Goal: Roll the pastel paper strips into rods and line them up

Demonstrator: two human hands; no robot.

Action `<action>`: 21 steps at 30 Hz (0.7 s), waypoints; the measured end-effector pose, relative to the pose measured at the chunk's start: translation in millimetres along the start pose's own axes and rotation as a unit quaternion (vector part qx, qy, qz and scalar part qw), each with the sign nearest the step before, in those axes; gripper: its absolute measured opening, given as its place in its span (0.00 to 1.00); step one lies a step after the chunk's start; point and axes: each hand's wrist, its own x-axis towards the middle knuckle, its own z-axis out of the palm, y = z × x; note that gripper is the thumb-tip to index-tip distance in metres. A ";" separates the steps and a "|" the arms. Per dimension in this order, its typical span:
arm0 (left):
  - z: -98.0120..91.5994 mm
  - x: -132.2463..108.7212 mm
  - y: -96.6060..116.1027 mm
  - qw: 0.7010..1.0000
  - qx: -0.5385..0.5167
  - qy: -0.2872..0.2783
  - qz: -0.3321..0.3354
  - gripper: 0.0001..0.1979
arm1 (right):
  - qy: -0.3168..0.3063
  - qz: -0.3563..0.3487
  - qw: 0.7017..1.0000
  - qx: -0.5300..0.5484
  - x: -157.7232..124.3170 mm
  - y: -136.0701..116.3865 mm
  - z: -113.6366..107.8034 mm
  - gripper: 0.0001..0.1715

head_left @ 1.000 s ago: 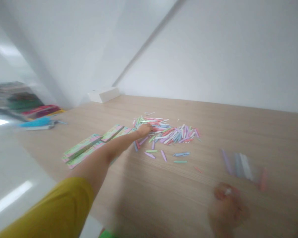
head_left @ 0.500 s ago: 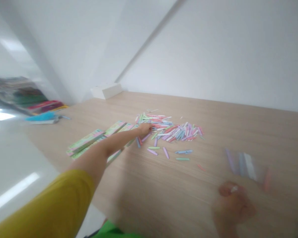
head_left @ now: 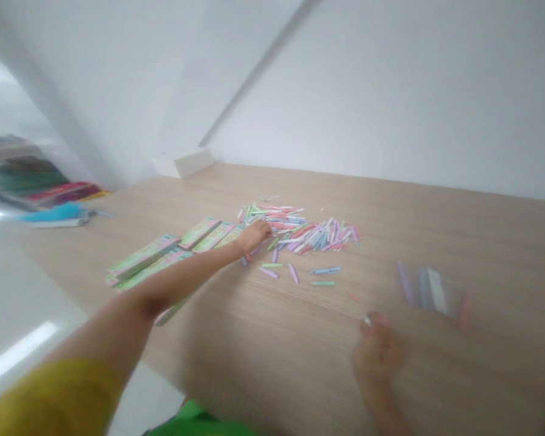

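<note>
On the wooden table [head_left: 458,224], pastel sticks [head_left: 320,236] are lying in a loose pile, w/ strays [head_left: 293,272] nearer the person. Prob. light, stiff, smooth & maybe brittle, so best gripped mid-length. L hand [head_left: 255,236] is bending its fingers at the pile's left edge; can't tell if it's pinching any. R hand [head_left: 379,351] is curling, whitish bit [head_left: 367,320] showing at its tips; too blurred to confirm a pinch. Pink-green boxes [head_left: 138,255] are lying left of the pile. Vs. 0.5 s ago, R hand is sitting farther from the spaced row [head_left: 437,292], nearer the pile.
</note>
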 end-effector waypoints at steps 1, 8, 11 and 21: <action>1.3 -12.3 14.5 0.997 -0.074 0.036 -0.010 0.07 | -0.020 -0.036 0.999 -0.018 -1.9 -0.7 3.0 0.23; 31.8 -95.1 143.2 0.677 -0.721 0.000 -0.147 0.19 | -0.153 -0.150 0.969 -0.126 -18.3 -9.2 31.3 0.24; 42.1 -111.0 171.2 0.506 -0.832 -0.046 -0.222 0.19 | -0.175 -0.162 0.957 -0.168 -22.9 -6.7 36.7 0.25; 53.5 -121.1 173.9 0.335 -0.914 -0.086 -0.212 0.15 | -0.168 -0.251 0.921 -0.247 -22.2 -4.4 34.9 0.23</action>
